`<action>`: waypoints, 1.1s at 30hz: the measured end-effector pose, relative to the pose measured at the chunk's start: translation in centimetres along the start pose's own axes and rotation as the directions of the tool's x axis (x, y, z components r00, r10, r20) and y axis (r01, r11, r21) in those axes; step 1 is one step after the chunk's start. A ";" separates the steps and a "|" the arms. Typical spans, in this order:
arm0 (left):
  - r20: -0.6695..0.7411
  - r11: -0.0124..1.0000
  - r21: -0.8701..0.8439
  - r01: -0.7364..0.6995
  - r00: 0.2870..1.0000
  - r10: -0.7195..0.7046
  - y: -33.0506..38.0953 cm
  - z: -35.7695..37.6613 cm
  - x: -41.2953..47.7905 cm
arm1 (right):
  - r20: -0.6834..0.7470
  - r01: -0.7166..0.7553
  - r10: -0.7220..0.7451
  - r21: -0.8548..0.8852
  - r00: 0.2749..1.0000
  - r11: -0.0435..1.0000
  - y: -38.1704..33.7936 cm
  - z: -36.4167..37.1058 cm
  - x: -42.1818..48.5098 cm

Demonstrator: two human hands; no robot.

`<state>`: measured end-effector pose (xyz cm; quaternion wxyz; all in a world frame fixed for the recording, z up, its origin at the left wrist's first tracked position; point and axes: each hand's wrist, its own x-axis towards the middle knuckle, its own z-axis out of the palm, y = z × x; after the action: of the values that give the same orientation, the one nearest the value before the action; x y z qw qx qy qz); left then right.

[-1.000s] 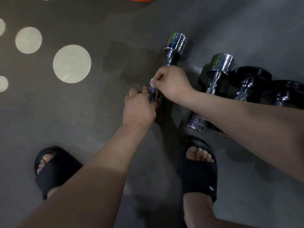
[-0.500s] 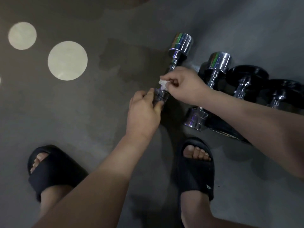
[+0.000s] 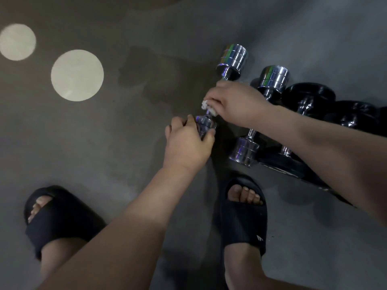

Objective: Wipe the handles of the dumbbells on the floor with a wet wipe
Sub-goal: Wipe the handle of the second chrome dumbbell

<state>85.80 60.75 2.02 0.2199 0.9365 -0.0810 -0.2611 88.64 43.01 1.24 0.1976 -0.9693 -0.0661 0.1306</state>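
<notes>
At the bottom of the frame, two feet stand in black slippers of soft, ribbed material, the left slipper [image 3: 60,218] in the lower left and the right slipper [image 3: 245,218] in the lower middle. Both have an open toe. Two bare forearms reach up from the bottom edge and from the right edge toward the centre.

The left hand [image 3: 186,145] is just below the centre. Its fingers and thumb are curled around the near head of a chrome dumbbell [image 3: 232,57] and grip it. The head is a shiny ringed cylinder that shows between the fingertips.

Just above it, the right hand [image 3: 236,101] covers most of the handle [image 3: 226,77]. Its fingers are bent down and clamped on a wet wipe [image 3: 207,106], a small, white, crumpled wad. The wipe sticks out at the left side of the fingers and touches the handle close to the near head. How the fingers lie under the hand I cannot tell. The far head points to the upper right of the frame.

To the right lies a second chrome dumbbell [image 3: 272,78], parallel and just beside the first. The right forearm crosses over its middle. Further right are black dumbbells [image 3: 310,95] with round, matt plates and bright handles, partly hidden by the same arm.

The floor [image 3: 125,143] is grey, smooth and dim. In the upper left there are two pale, round light spots [image 3: 77,75].
</notes>
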 end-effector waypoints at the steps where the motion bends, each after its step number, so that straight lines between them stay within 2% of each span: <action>1: 0.007 1.000 -0.023 0.017 1.000 -0.017 0.2 -0.1 0.0 | -0.013 -0.025 0.024 -0.007 1.000 1.000 0.5 -0.3 0.2; 6: 0.080 0.999 -0.053 0.012 0.997 -0.008 0.8 -0.4 -0.2 | -0.100 -0.196 0.189 -0.072 0.977 0.978 2.3 -0.9 0.8; 10: 0.093 0.996 -0.087 0.026 0.995 -0.018 1.1 0.2 -0.1 | -0.100 -0.138 0.135 -0.023 0.986 0.990 1.1 -0.4 -1.5; 16: 0.093 0.995 -0.099 0.024 0.996 -0.015 1.1 0.9 -0.2 | -0.045 -0.014 0.012 -0.051 0.999 0.999 2.9 -1.1 -2.0; 23: 0.112 0.994 -0.100 0.030 0.994 -0.019 1.1 1.0 -0.7 | -0.064 -0.194 0.190 -0.067 0.980 0.979 3.3 -0.3 0.3; 26: 0.108 0.993 -0.110 0.035 0.994 -0.023 1.0 1.2 -0.7 | -0.055 -0.119 0.115 -0.095 0.992 0.988 1.7 0.1 -1.1; 30: 0.119 0.993 -0.117 0.009 0.993 0.005 1.2 1.6 -1.1 | 0.072 0.056 -0.045 -0.161 0.996 0.985 1.8 0.1 -2.4; 33: 0.131 0.991 -0.134 0.000 0.991 0.018 1.1 2.1 -1.2 | 0.073 -0.034 0.045 -0.145 0.996 0.989 3.8 -0.5 -1.6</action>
<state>83.63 59.34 1.48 0.2772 0.9000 -0.0821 -0.3263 87.53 39.13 0.51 0.1221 -0.9765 -0.0636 0.1660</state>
